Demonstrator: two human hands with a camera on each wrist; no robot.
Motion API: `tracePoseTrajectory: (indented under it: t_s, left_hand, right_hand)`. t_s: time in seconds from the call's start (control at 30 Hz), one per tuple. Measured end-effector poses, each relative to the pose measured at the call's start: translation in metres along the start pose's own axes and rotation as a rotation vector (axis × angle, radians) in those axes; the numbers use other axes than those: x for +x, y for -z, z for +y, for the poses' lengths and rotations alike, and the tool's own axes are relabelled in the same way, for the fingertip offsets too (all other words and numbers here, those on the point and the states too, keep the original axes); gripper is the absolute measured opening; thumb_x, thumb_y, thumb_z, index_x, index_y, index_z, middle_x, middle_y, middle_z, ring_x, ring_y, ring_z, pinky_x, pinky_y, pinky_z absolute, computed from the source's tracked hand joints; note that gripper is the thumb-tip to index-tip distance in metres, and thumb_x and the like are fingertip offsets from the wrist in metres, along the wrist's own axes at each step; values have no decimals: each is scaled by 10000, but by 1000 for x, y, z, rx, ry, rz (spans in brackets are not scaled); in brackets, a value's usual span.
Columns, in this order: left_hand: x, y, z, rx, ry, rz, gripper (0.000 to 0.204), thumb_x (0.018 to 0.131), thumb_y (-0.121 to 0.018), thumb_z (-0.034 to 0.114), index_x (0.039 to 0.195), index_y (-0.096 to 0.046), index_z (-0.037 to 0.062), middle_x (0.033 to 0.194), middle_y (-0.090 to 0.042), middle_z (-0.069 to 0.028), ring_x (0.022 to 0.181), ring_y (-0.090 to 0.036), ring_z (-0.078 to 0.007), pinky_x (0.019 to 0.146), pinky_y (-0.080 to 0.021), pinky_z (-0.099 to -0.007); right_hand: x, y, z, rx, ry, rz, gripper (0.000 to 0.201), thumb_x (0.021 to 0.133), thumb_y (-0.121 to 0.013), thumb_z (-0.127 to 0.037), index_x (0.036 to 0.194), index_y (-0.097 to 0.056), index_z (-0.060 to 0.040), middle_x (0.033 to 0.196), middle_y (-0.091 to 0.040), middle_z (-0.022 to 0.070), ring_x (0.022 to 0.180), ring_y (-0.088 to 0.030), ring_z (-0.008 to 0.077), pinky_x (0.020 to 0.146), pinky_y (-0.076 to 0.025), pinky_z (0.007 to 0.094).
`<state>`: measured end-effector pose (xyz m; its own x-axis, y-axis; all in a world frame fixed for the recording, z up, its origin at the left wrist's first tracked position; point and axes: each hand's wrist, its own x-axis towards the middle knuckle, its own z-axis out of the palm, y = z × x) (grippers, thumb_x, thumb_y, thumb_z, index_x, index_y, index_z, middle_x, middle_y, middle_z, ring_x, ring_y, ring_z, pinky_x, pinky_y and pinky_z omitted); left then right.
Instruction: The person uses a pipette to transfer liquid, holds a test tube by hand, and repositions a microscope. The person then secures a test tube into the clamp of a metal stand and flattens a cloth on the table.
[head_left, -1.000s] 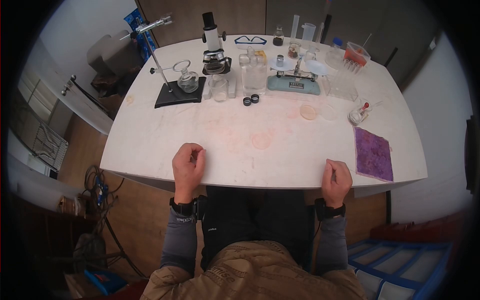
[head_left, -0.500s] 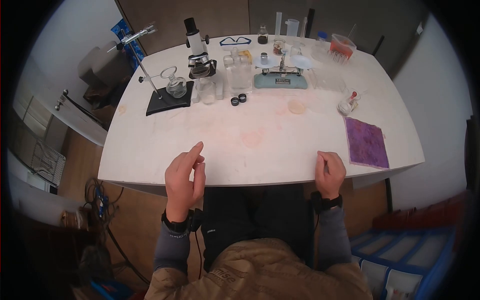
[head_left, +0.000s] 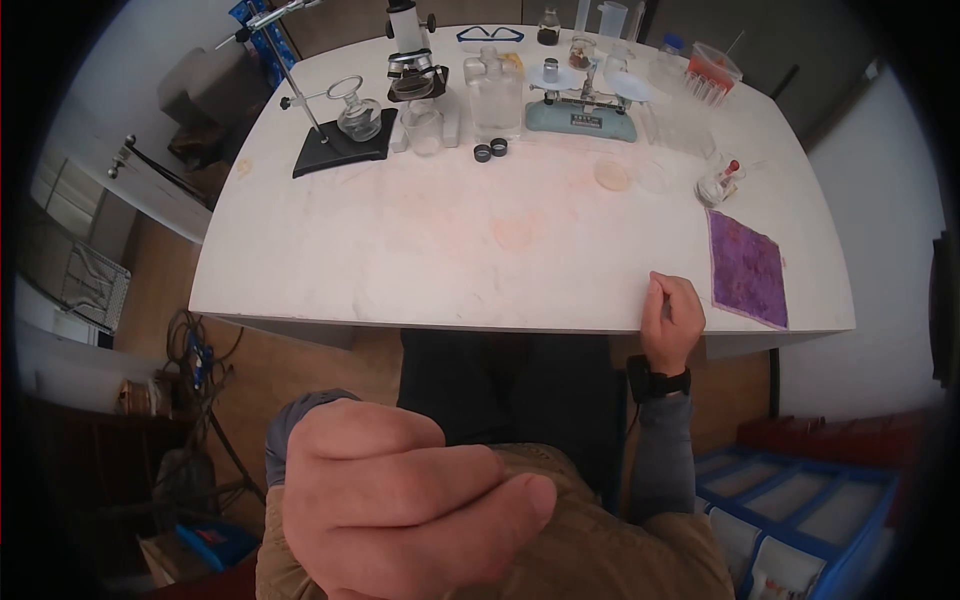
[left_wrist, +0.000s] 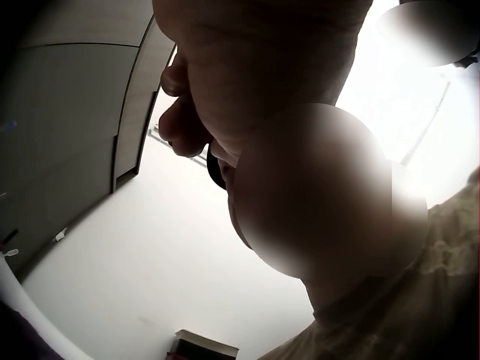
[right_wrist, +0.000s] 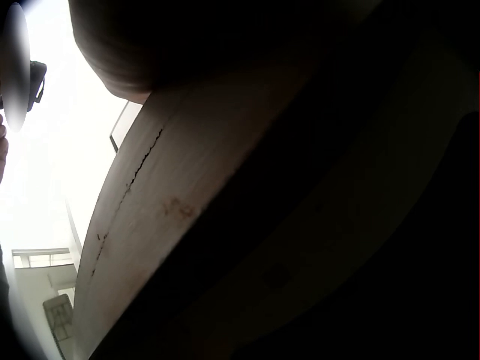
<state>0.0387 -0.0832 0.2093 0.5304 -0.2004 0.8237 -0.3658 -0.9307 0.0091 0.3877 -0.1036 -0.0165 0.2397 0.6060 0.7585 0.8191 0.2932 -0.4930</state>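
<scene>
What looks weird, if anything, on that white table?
Pinkish smudges mark the middle of the white tabletop, as if something had stained it. In the right wrist view, a jagged dark line along its edge looks like a crack.

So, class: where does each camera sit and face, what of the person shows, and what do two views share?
Head: on the head, facing forward and down across a white curved table; left hand, right hand, grey sleeves and brown patterned top show.
Left wrist: on that wrist, facing up towards the wearer; shadowed left hand, neck and brown patterned top show.
Right wrist: on that wrist, facing the table's cracked edge; part of the right hand shows, dark.
Shared: head and left wrist both catch that top.
</scene>
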Motion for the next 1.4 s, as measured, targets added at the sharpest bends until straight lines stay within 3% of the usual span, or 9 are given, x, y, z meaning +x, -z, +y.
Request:
tracePoseTrajectory:
  t_s: [0.33,0.4,0.6,0.73,0.9,1.0,1.03,1.1,1.4]
  left_hand:
    - [-16,-1,-1,12,-154,-108,722,991,-600,23,1636,-429,297,1148,-718,-207,716,-651,-241,549,-493,-324]
    - [-14,-27,26,254,210,170,726,1041,-625,120,1667,-312,312,1037,-746,-9,665,-642,-135,520,-408,-261]
    - [-5,-13,13,48,128,90,506,984,-646,47,1463,-615,204,1099,-713,-146,762,-661,-229,599,-532,-331]
    - [-17,-13,17,188,187,35,512,987,-637,67,1482,-571,183,995,-747,-49,634,-628,-140,544,-424,-266]
    - [-69,-20,-23,162,676,473,189,855,-687,-71,1016,-659,23,957,-741,-158,709,-626,-171,587,-460,-274]
    - [-132,-13,-51,288,993,282,46,956,-707,37,955,-668,12,917,-728,-67,701,-558,-106,627,-463,-259]
    - [-164,-14,-57,294,980,281,46,956,-707,37,955,-668,12,917,-728,-67,701,-558,-106,627,-463,-259]
    - [-222,-20,-60,260,1332,360,129,1015,-693,126,985,-705,1,881,-712,-48,719,-572,-103,665,-479,-259]
    - [-243,-37,-54,461,1271,476,132,1011,-672,104,1065,-721,-5,852,-690,-64,720,-623,-155,679,-509,-291]
  right_hand:
    - [3,1,-4,-20,13,1,112,911,-708,48,1012,-752,27,897,-721,155,761,-685,269,682,-553,343]
    - [3,0,-3,-13,12,-4,111,912,-707,47,1012,-752,28,896,-721,155,761,-685,268,684,-553,343]
    - [2,0,1,-9,24,-3,100,922,-702,35,1010,-750,31,900,-721,154,760,-684,266,689,-550,343]
    - [2,0,-1,-20,-5,-18,93,924,-701,36,1005,-747,35,898,-720,156,765,-685,272,692,-549,348]
    - [2,-1,-1,-16,5,-3,96,922,-698,47,1004,-746,34,892,-720,154,769,-686,275,696,-549,357]
    - [1,1,-1,-15,19,-4,101,921,-697,50,1009,-745,32,890,-721,152,772,-687,277,698,-550,362]
    - [3,-1,0,-14,34,-4,103,921,-697,51,1011,-744,32,889,-722,152,772,-687,278,698,-551,363]
    - [3,0,0,-23,40,-4,104,922,-695,52,1011,-744,31,890,-722,153,773,-686,280,698,-551,362]
    - [4,-2,-5,-49,5,-26,92,924,-691,54,1000,-741,35,892,-720,162,777,-685,298,703,-547,369]
